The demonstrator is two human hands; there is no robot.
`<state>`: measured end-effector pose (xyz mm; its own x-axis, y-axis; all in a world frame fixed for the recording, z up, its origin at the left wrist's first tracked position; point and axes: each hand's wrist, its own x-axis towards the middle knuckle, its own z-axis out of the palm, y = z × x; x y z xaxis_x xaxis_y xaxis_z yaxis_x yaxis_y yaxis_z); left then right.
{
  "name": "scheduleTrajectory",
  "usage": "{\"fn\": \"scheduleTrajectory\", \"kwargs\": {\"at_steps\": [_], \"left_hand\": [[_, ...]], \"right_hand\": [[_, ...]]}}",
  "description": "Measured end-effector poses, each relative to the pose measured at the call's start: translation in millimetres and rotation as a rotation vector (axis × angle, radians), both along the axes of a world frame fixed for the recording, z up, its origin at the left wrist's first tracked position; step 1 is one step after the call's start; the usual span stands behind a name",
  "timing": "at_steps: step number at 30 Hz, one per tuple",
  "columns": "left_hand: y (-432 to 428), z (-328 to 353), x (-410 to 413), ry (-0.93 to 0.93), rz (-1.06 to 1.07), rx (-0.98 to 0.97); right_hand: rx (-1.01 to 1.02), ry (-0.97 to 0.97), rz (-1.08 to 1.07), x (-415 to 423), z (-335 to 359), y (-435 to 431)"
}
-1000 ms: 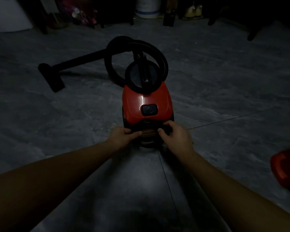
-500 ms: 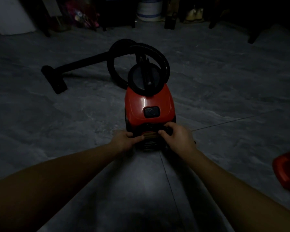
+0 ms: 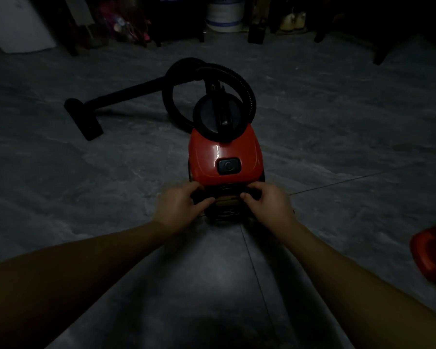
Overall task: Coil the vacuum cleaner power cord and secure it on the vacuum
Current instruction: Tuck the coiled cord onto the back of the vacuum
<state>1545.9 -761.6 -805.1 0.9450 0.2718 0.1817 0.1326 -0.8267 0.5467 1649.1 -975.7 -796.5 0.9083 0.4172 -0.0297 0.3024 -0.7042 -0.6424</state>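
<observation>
One grey tiled floor point(image 3: 337, 122) fills nearly the whole dim view, and a red vacuum point(image 3: 204, 159) stands on it near the middle, its rear end turned toward the person. Beyond the vacuum, a black ribbed hose point(image 3: 247, 89) rises from the front end and curls in a wide upright loop. From the far side of that loop a straight black wand point(image 3: 126, 93) runs off to the vacuum's left and ends in a floor head point(image 3: 86, 119) lying on the tiles. Well to the right of the vacuum, at the edge of the view, part of a red plastic object point(image 3: 431, 250) shows. Far behind the vacuum a white bucket point(image 3: 224, 15) stands among dark furniture legs. Both bare forearms reach in to the vacuum's rear end. The left hand point(image 3: 176, 207) has its fingers curled over the left rear corner, thumb pointing inward, gripping the dark cord point(image 3: 224, 212). The right hand point(image 3: 269, 205) grips the same cord at the right rear corner, fingers bent round it. The cord lies in dark coils against the vacuum's rear face, between and just below the two hands; the light is too low to show how it is fastened. On top of the vacuum, just ahead of the hands, sits a black button point(image 3: 229, 166).
</observation>
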Motion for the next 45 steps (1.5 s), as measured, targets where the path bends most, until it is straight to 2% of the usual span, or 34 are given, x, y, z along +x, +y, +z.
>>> {"fn": "scheduleTrajectory", "kwargs": {"at_steps": [5, 8, 11, 17, 21, 25, 29, 35, 45], "left_hand": [[-4.6, -4.3, 6.3, 0.116, 0.102, -0.238], [-5.8, -4.7, 11.9, 0.184, 0.128, -0.315], [-7.6, -4.6, 16.0, 0.222, 0.138, -0.327], [-8.9, -6.2, 18.5, 0.233, 0.150, -0.343], [-10.5, -7.6, 16.9, 0.205, 0.124, -0.360], [-17.3, -10.0, 11.7, 0.213, 0.039, -0.207], [-13.2, -11.2, 15.6, 0.187, 0.074, -0.217], [-14.5, -14.0, 18.2, 0.155, 0.098, -0.133], [-20.7, -6.5, 27.5, 0.207, 0.221, -0.340]], "right_hand": [[0.006, 0.050, -0.005, 2.6, 2.7, 2.7], [0.021, 0.087, -0.017, 0.5, 7.0, 3.6], [0.053, 0.145, -0.018, -4.1, 10.4, 7.2], [-0.013, 0.092, -0.042, -1.8, 10.5, 12.7], [0.003, 0.160, -0.095, 6.0, 7.6, 17.9], [0.017, 0.172, -0.095, 11.2, 3.1, 18.0], [0.015, 0.149, -0.090, 10.7, 1.6, 17.5], [0.035, 0.130, -0.087, 8.1, 2.4, 18.2], [-0.014, 0.028, -0.020, 7.7, 0.4, 15.7]]}}
